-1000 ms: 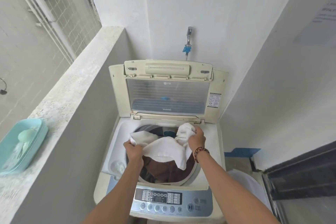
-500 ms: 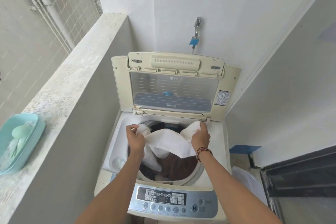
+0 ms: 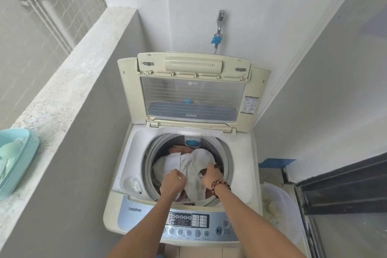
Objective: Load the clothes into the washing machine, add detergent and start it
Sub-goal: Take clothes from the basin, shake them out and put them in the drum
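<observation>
A cream top-loading washing machine (image 3: 240, 174) stands open, its lid (image 3: 192, 98) raised against the wall. Inside the drum lies a white cloth (image 3: 196, 163) on top of brownish clothes (image 3: 180, 150). My left hand (image 3: 172, 181) is down in the drum mouth, fist closed on the near edge of the white cloth. My right hand (image 3: 211, 175), with a bead bracelet at the wrist, grips the same cloth a little to the right. The control panel (image 3: 194, 223) runs along the front edge.
A turquoise tub (image 3: 14, 159) with a scoop sits on the concrete ledge (image 3: 69, 81) at left. A tap with a blue fitting (image 3: 217, 31) is on the wall behind the machine. A white laundry basket (image 3: 278, 207) stands right of the machine, beside a dark door frame (image 3: 335, 190).
Both hands have lowered the white cloth from above the rim down into the drum, and it now lies spread over the brown clothes. The camera has tilted down and closer.
</observation>
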